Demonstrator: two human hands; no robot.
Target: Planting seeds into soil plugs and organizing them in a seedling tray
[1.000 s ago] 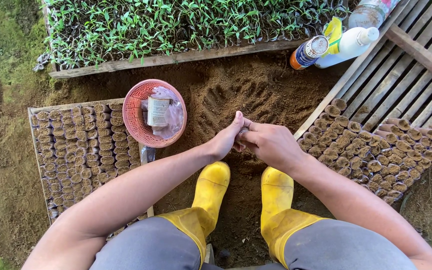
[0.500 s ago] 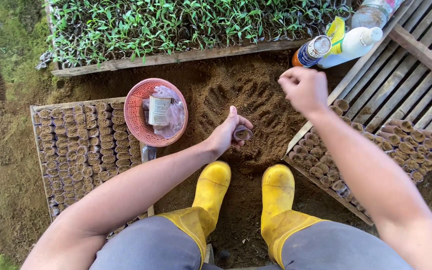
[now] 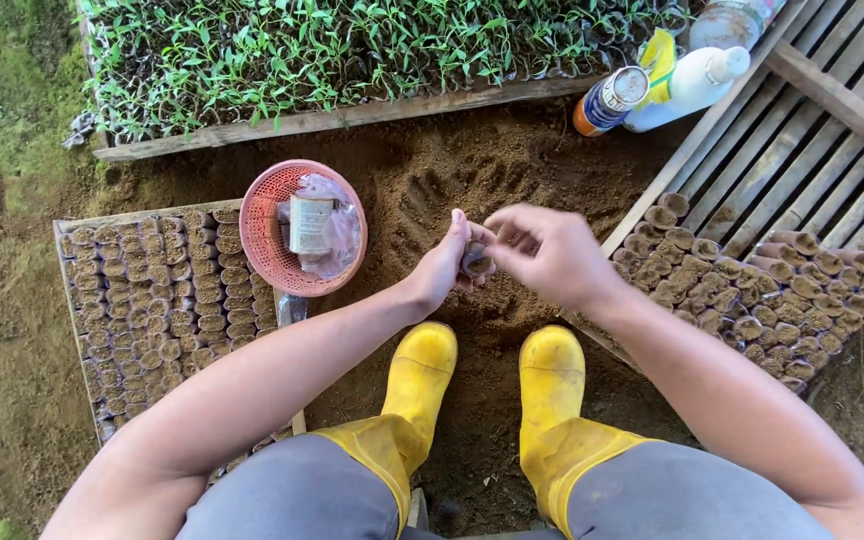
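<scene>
Down over the bare brown soil patch (image 3: pixel 472 190), my left hand (image 3: pixel 444 268) had its fingers curled around a small dark soil-filled seedling pot (image 3: pixel 476 262), held just above the two yellow rubber boots (image 3: pixel 422 375). My right hand (image 3: pixel 550 255) was right beside it, fingertips bunched at the pot's rim; whether they pinched anything I could not tell. One pot was in hand. Near the patch's left edge sat one pink woven plastic basket (image 3: pixel 257 240), resting on the wooden tray of filled pots (image 3: pixel 142 310). A second batch of pots (image 3: pixel 752 290) lay on the slatted bamboo rack (image 3: pixel 812 150) at right. Along the far edge ran one wooden bed of green seedlings (image 3: pixel 352 50), with one white squeeze bottle (image 3: pixel 687 85) and one orange can (image 3: pixel 607 100).
</scene>
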